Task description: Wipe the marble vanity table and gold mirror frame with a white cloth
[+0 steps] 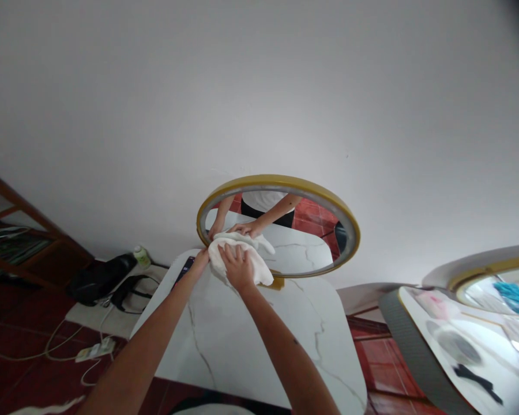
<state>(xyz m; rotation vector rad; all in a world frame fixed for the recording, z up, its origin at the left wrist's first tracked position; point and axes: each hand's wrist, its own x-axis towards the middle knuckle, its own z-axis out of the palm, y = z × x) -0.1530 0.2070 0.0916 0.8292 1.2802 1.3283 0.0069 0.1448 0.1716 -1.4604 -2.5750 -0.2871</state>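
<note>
A round mirror with a gold rim stands tilted on a white marble-patterned table. My right hand presses a white cloth against the lower left of the glass, its fingers spread over the fabric. At the mirror's left edge, my left hand grips the rim; its fingers are partly hidden. A dark phone lies on the table beside my left forearm. Both hands and the cloth show again as reflections in the glass.
A pale wall rises behind the table. On the left floor are a black bag, a bottle, a power strip and loose cables. A wooden shelf stands far left. To the right is another table with a second mirror.
</note>
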